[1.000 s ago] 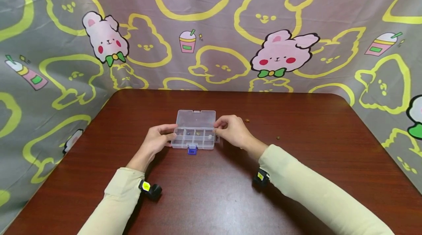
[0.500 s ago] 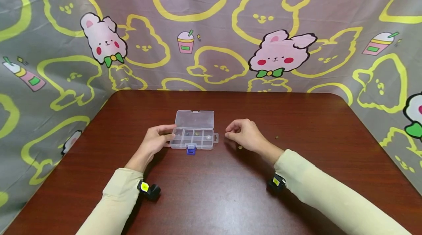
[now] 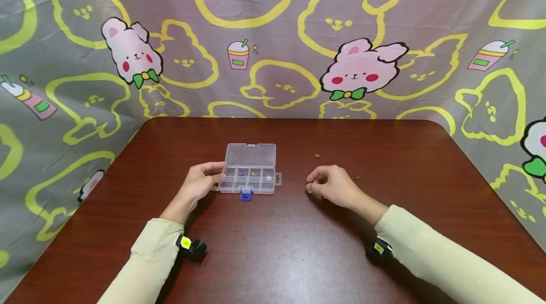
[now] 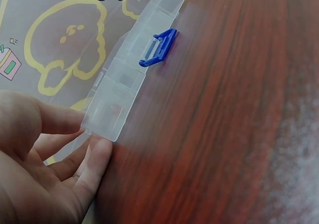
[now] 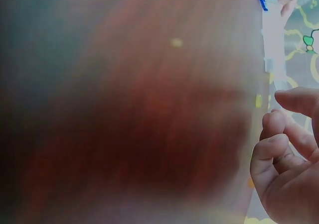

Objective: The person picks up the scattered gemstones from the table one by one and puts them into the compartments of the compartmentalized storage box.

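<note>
Two hands, one box, three loose beads on one reddish-brown wood table (image 3: 290, 256). Clear plastic compartment box (image 3: 262, 190) lies flat, lid up at twelve o'clock, one blue plastic latch (image 3: 246, 196) at six, two rows of four cells. Left hand (image 3: 198, 184) is at the box's nine o'clock end, pinching the corner between thumb and forefinger. Right hand (image 3: 335, 184) is well off at three o'clock, fingers curled, thumb tip right by a small yellow bead (image 3: 310, 191); cannot tell if it is pinched or only touched. One oval amber-brown bead (image 3: 317, 156) sits at that hand's eleven o'clock, one tiny dark olive bead (image 3: 357, 178) near its three. Only the head view shows the cells' contents: three bits counted, bluish, yellowish, and a round white piece (image 3: 268, 178) in the three o'clock column. Left wrist view adds the box's front wall side-on, with the latch jutting outward. Right wrist view adds a slight gap between the upper two digits, a yellow bit just past their tips; the rest is badly blurred.
</note>
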Motion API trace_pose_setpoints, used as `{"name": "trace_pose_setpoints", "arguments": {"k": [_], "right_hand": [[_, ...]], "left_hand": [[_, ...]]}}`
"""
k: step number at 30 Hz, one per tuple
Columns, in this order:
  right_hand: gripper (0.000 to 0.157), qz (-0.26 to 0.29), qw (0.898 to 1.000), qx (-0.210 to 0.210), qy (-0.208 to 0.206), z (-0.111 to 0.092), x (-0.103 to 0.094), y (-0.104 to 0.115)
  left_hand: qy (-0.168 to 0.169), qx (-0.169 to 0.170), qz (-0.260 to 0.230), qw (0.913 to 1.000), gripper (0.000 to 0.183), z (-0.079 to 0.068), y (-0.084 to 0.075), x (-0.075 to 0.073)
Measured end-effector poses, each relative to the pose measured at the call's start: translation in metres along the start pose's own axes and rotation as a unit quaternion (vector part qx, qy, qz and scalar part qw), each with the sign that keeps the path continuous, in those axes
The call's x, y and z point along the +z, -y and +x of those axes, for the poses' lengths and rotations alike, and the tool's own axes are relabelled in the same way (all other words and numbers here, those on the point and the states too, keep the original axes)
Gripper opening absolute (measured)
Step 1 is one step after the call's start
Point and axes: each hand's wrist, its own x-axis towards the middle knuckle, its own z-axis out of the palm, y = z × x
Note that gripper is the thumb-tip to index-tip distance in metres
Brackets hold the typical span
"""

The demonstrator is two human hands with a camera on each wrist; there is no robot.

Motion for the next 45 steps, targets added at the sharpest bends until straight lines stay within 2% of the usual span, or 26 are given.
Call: {"name": "trace_pose_setpoints", "arguments": {"k": [10, 25, 45], "right_hand": [[0.008, 0.002, 1.000, -0.009, 0.012, -0.0102, 0.0009, -0.0028], [0.010, -0.029, 1.000, -0.007, 0.006, -0.0081, 0.0040, -0.0030], [0.006, -0.058, 0.998, -0.028, 0.005, -0.0069, 0.0034, -0.0026]], "left_hand": [[0.000, 0.000, -0.001, 1.0000, 0.039, -0.0013, -0.0001, -0.0001], [0.000, 0.004, -0.003, 1.0000, 0.039, -0.0001, 0.0015, 0.0004], [0.002, 0.011, -0.005, 0.9999, 0.039, 0.0010, 0.0023, 0.0003]]}}
